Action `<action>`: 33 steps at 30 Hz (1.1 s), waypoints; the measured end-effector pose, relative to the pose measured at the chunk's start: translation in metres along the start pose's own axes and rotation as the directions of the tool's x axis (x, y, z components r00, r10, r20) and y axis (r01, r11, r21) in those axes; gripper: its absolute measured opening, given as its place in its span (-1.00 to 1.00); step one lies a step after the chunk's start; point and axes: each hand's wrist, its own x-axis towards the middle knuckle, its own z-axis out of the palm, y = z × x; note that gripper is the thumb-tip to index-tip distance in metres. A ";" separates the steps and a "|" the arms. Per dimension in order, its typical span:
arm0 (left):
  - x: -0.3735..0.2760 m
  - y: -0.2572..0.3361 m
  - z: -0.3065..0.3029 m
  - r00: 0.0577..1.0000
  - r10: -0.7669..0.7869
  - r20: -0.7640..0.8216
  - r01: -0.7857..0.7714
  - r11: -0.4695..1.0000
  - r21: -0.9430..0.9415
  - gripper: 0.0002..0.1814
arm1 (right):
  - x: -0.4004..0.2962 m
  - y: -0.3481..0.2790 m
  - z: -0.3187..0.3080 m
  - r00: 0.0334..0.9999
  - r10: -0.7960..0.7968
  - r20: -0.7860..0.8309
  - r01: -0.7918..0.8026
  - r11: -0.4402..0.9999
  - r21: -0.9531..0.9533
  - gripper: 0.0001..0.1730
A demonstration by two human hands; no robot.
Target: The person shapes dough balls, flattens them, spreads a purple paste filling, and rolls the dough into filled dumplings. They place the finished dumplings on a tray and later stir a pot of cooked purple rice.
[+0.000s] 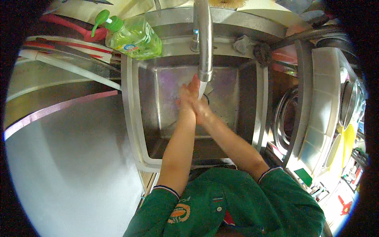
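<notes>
Water (pixel 202 89) runs from a curved metal faucet (pixel 205 41) onto my two hands, which press together over a stainless steel sink (pixel 246 124). My left hand (pixel 189 94) is on the left, its fingers pointing toward the faucet. Against it, at the palm and wrist, lies my right hand (pixel 202 108), whose fingers are largely hidden. No object shows in either hand. A green pump bottle of liquid soap (pixel 134 38) stands at the sink's back left corner.
A grey sponge or cloth (pixel 242 44) and a dark scouring pad (pixel 262 54) lie at the back right rim. Left of the sink is a pale flat panel (pixel 71 166). A metal rack post (pixel 305 97) rises on the right, near round metal pans (pixel 285 118).
</notes>
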 end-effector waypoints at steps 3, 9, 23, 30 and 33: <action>-0.021 0.073 0.010 0.915 -0.404 0.007 0.149 0.322 -0.935 -0.54 | -0.002 0.003 -0.003 0.984 0.168 0.061 -0.172 0.984 0.057 -0.40; -0.059 0.100 0.023 0.932 -0.341 -0.124 0.255 0.859 -0.444 -0.53 | 0.073 0.009 -0.037 0.968 -0.243 0.054 0.243 0.870 -0.429 -0.69; -0.047 0.129 0.037 0.918 -0.388 0.086 0.334 0.636 -0.695 -0.37 | 0.019 -0.031 0.019 0.780 -0.602 0.172 0.080 -0.177 -0.981 -0.20; -0.051 0.117 0.037 0.902 -0.400 0.162 0.420 0.727 -0.543 -0.29 | 0.035 -0.025 -0.001 0.860 -0.508 0.051 0.210 0.261 -0.942 -0.41; -0.045 0.102 0.029 0.903 -0.397 0.165 0.417 0.720 -0.554 -0.39 | 0.025 -0.027 0.015 0.877 -0.480 -0.010 0.211 0.405 -0.890 -0.61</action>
